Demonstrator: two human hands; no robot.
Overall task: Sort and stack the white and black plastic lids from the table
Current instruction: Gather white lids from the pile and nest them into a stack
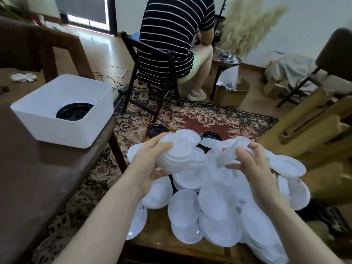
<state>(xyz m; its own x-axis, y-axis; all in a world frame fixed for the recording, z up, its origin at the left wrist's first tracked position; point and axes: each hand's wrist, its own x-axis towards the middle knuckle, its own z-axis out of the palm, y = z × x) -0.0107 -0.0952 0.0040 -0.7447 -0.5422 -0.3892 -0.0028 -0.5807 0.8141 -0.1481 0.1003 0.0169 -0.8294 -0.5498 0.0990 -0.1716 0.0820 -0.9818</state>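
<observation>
Presently lying heaped across the low wooden table: loose round white plastic lids, overlapping one another and spreading to the table's far and right edges. Being gripped above the heap's left part: a neat stack of round white plastic lids, tilted, with the left hand curling around it, thumb over the top face and fingers under the bottom. Being pinched just to the right of that stack, apart from it: a single translucent white plastic lid, blurred, held on edge between thumb and fingers of the right hand. Showing at the far rim of the heap: two round black plastic lids and, partly hidden behind white ones.

Sitting on the brown upholstered bench to the left: a white square plastic bin, holding round black plastic lids stacked inside. Lying beneath table and bench: a patterned red and beige carpet. Sitting beyond, back turned, on a dark wooden folding chair: a person in a black shirt with white stripes. Standing on the floor near that chair: an open cardboard box containing clear plastic wrap. Rising in the far corner: pale dried pampas grass.
</observation>
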